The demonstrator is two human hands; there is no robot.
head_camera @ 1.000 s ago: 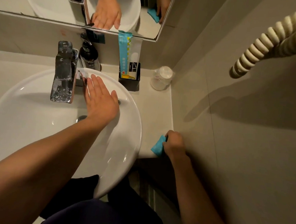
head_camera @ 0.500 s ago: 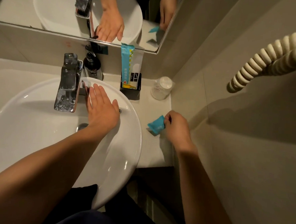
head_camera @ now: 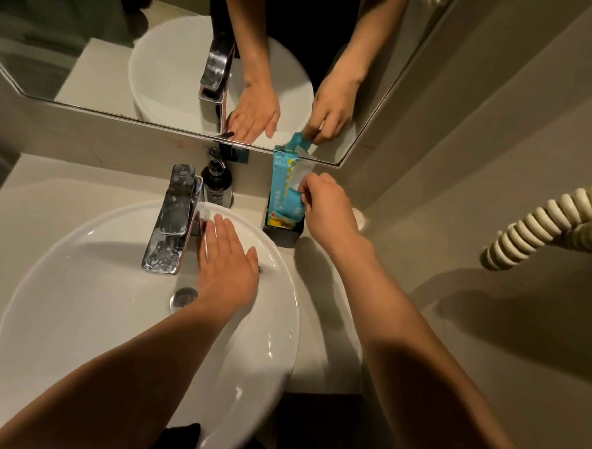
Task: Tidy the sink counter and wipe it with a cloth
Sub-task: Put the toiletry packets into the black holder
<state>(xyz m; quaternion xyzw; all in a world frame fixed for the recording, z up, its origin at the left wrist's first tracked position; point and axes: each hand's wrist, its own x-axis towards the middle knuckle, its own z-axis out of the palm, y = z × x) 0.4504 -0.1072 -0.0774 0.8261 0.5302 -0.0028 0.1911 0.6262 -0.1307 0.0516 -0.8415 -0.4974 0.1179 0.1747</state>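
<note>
My right hand [head_camera: 326, 205] pinches a small blue packet [head_camera: 293, 198] and holds it at the mouth of a black holder [head_camera: 282, 235] on the back right of the counter [head_camera: 320, 315]. A tall blue and white pack [head_camera: 283, 175] stands in that holder. My left hand [head_camera: 225, 262] lies flat with fingers together on the inner wall of the white basin [head_camera: 78, 302], just right of the chrome tap [head_camera: 171, 217]. No cloth is in view.
A dark soap pump bottle [head_camera: 217, 182] stands behind the tap against the wall. A mirror [head_camera: 166, 56] hangs above. A clear cup [head_camera: 360, 218] is mostly hidden behind my right wrist. A coiled cream hose [head_camera: 541, 227] hangs on the right wall.
My right hand has carried the blue packet from the counter's front edge back to the black holder. My left hand has stayed on the basin. The view has tilted up toward the mirror.
</note>
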